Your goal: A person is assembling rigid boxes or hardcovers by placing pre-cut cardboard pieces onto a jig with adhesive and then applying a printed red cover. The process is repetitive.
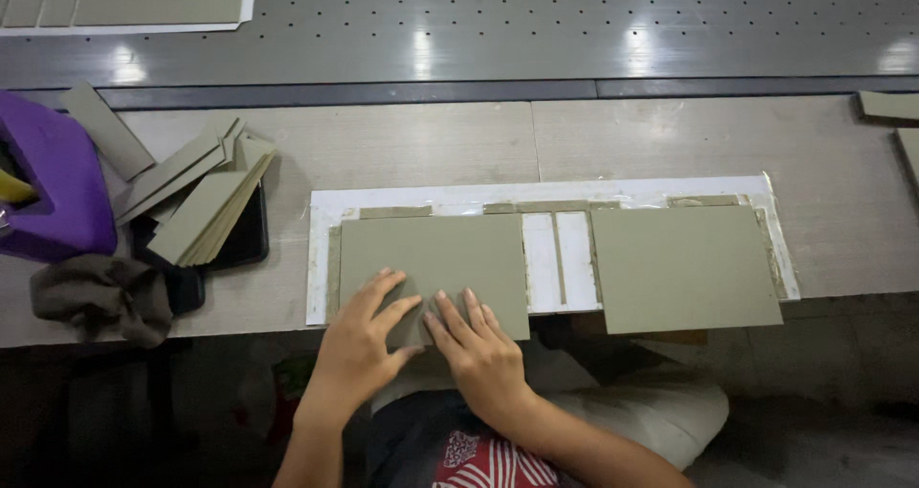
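- Left hand (359,340) & right hand (479,354): fingers spread flat, pressing left grey board (436,258) onto white sheet (321,258) at bench edge, prob. to bond it.
- Right grey board (684,268) alongside, narrow strip (557,258) between as spine gap.
- Spare strips (201,201) stacked to left, within reach.

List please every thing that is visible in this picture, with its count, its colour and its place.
large boards: two, grey-green, side by side on the white sheet, one at left and one at right
narrow strip: one, grey-green, between the two boards
white sheet: one, white, flat on the table's front edge
table: one, pale wood-grain, across the middle
loose strips: a pile, count unclear, grey-green, left of the sheet
purple thing: one, far left
cloth: one, grey-brown, front left edge
perforated metal surface: one, grey, behind the table
left hand: pressing the left board's lower edge
right hand: pressing beside it
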